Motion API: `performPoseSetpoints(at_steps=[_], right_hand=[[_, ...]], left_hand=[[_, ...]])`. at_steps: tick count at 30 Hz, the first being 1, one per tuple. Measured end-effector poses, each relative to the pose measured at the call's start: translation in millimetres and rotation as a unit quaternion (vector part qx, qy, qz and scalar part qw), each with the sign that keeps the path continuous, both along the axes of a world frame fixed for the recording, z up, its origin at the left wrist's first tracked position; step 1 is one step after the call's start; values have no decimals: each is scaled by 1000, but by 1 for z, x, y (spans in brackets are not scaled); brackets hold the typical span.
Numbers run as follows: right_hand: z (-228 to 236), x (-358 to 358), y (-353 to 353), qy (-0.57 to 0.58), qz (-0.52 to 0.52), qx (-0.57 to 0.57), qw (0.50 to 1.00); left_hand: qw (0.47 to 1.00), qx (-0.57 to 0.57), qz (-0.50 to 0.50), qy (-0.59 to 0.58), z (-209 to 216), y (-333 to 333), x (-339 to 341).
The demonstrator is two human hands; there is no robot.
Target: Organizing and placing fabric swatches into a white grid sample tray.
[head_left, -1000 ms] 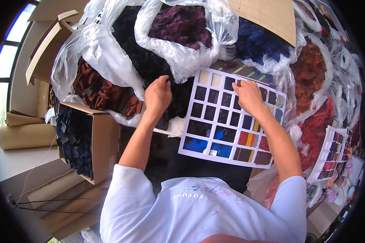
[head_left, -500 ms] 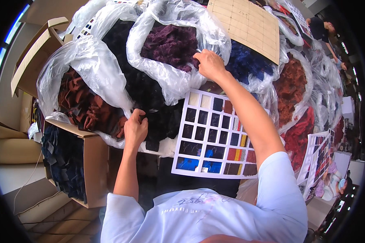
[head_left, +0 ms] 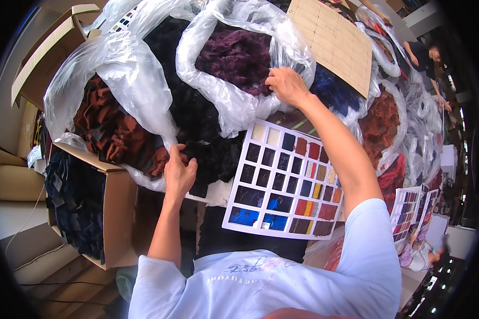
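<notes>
My left hand (head_left: pixel 180 171) is at the edge of a clear plastic bag (head_left: pixel 135 69) of rust-brown fabric pieces (head_left: pixel 114 135). Its thumb and forefinger are apart, and its fingertips are beside the bag's lower corner. Farther off to the right, my right hand (head_left: pixel 290 86) has its fingers bent closed on the rim of a second clear plastic bag (head_left: pixel 197 69), which holds dark purple fluffy material (head_left: pixel 234 56). Black fluffy material (head_left: pixel 202 154) lies between the two bags. Below my right forearm is a white card of colour swatches (head_left: pixel 274 212), partly covered by that arm.
A cardboard box (head_left: pixel 120 218) of dark blue pieces stands at the left. A ruled tan board (head_left: pixel 332 42) lies over blue material (head_left: pixel 335 87). Bags of rust (head_left: pixel 380 125) and red material (head_left: pixel 388 175) are at the right, with more swatch cards (head_left: pixel 407 207). Another person (head_left: pixel 423 58) stands at the far right.
My view has shifted slightly. The left fingers, pinched at the bag's corner before, have spread apart. The right hand remains at the purple material's bag rim.
</notes>
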State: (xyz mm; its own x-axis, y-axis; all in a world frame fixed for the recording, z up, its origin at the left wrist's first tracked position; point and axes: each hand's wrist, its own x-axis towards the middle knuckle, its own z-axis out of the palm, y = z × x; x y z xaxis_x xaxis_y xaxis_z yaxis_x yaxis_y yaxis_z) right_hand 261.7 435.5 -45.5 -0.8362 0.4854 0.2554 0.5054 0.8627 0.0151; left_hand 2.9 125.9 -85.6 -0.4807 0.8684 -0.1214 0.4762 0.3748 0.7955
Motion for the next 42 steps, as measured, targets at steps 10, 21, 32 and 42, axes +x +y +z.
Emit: performPoseSetpoints(at_steps=[10,21,32,42], right_hand=[[-7,-28,-9,-19,-103,-4,994],[0,-104,-1,67,-47,39,996],[15,-62,-106,316,-167,-455,815],[-30,-109,-308,351,-201,-780,477]], left_hand=[[1000,2,14,-15,-6,-10,2],[999,-13,19,-34,-2,-17,6],[999,20,21,-28,5,-43,3],[895,78,97,-427,4,-108,1]])
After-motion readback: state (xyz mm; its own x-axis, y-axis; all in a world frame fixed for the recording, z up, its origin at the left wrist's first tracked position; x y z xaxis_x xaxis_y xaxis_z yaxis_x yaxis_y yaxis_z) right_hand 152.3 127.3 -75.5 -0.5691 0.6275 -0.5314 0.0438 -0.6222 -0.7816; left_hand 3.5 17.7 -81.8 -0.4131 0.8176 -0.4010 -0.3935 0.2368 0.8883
